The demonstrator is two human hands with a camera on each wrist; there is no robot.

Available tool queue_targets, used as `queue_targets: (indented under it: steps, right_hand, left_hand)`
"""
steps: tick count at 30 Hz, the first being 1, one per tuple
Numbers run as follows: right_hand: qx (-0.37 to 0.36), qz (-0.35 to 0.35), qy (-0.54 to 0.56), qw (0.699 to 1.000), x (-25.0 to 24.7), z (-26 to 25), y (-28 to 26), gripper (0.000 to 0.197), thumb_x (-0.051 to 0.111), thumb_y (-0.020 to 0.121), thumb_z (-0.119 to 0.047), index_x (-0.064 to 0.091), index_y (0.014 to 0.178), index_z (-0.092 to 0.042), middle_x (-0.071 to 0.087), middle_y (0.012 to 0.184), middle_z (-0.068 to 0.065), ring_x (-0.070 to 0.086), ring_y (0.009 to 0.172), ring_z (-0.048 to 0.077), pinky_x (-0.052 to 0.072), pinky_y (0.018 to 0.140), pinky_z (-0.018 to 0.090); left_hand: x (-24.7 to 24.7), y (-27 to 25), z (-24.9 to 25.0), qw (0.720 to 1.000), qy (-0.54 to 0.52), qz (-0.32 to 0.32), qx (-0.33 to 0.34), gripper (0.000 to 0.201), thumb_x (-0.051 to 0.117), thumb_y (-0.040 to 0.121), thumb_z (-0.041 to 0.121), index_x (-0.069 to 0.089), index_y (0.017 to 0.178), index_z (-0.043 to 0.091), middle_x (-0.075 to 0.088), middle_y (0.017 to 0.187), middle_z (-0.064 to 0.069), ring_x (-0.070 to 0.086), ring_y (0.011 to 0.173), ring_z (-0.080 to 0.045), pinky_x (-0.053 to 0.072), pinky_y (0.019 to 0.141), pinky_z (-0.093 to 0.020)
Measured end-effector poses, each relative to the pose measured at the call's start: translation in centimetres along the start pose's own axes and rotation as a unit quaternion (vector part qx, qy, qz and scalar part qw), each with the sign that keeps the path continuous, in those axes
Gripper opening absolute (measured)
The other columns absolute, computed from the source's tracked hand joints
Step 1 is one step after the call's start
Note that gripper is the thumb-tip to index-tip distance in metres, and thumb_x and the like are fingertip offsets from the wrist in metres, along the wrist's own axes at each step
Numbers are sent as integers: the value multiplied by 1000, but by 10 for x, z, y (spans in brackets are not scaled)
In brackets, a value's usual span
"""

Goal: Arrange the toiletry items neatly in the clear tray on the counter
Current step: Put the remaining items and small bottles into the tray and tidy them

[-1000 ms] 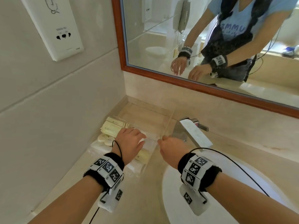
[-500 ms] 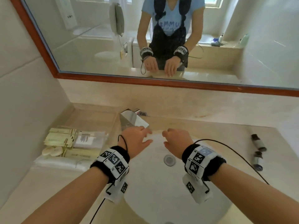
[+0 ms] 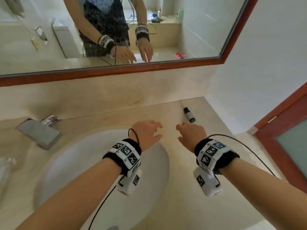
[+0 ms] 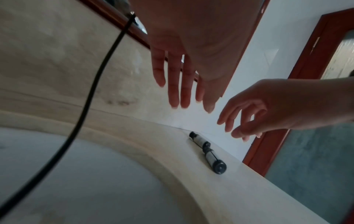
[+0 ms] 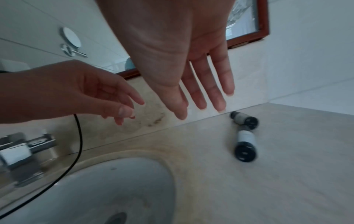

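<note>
Two small dark-capped bottles lie end to end on the beige counter right of the basin, the farther bottle near the back wall and the nearer bottle in front of it. In the head view only one bottle shows, just beyond my right hand. My right hand hovers over the counter, fingers straight and empty, short of the bottles. To its left, my left hand hangs over the basin's right rim with fingers spread and holds nothing. A blurred clear shape at the far left edge may be the tray.
The white basin fills the middle of the counter, with the chrome faucet at its left rear. A wood-framed mirror runs along the back wall. The white side wall and a red-framed door close off the right.
Both hands have left the tray at the left and swung right across the basin toward the bottles. The head view has turned right with them, so the tray is almost out of sight.
</note>
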State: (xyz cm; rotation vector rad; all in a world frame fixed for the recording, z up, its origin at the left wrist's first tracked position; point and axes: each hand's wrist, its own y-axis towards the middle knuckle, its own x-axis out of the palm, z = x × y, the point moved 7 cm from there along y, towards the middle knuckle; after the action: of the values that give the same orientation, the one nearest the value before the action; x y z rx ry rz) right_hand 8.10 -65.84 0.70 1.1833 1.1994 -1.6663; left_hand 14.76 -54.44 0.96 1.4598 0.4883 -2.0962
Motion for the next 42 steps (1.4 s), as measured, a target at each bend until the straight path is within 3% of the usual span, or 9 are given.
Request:
queue_targets:
  steps: [3,9,14,17,22,28,34,42]
  right_hand:
    - [42,-15,15,999,19,43,7,30,49,95,-19,49,125,-15,57,121,4,63,102,28,48,75,33]
    - [73,-11,51,996,40,100,41,48,49,95,-20,32,140,-20,52,121,5,64,96,26,42,64,29]
    - [65,11,90,994,48,116,85,52,48,95,-19,27,143,-23,50,125,7,62,98,26,44,65,30]
    - [58,18,128,990,51,122,111,51,47,96,-20,29,144,-23,49,127,9,61,101,27,51,73,33]
    - [42,-2,156,987,63,124,138,45,42,97,-18,32,142,-21,47,126,11,59,102,30,54,78,37]
    - [33,-13,164,986,72,119,153,48,39,97,-7,32,142,-20,48,125,13,55,106,30,47,79,33]
    - [36,-46,142,988,68,109,152,80,56,86,4,16,149,-25,46,126,13,54,109,29,50,81,32]
    - [-27,-32,139,989,28,64,137,69,50,88,5,24,146,-21,41,131,16,54,111,33,51,85,36]
  left_hand:
    - [27,29,21,999,6,-41,5,36,49,92,42,52,125,27,61,115,6,60,101,-15,45,90,-29]
    - [64,80,47,995,41,-86,0,41,49,91,43,48,129,26,56,124,3,59,106,-20,47,91,-32]
    - [84,121,54,992,36,-116,-36,47,51,87,50,51,126,24,58,121,-1,59,107,-22,46,93,-36]
    - [101,139,58,989,42,-130,-62,50,52,85,53,51,123,21,60,115,-3,59,106,-24,45,88,-36]
    - [128,150,60,982,23,-148,-116,45,53,84,41,47,121,17,66,109,-6,63,99,-27,49,77,-34]
    - [123,158,39,982,11,-113,-149,41,52,88,36,47,124,18,63,112,-7,63,100,-27,51,81,-35]
    - [108,150,9,980,-10,-78,-184,39,50,89,36,45,125,20,61,111,-7,62,98,-27,51,79,-34]
    - [62,110,-26,969,-58,-12,-241,42,52,88,37,43,127,23,63,112,-5,63,97,-26,51,79,-32]
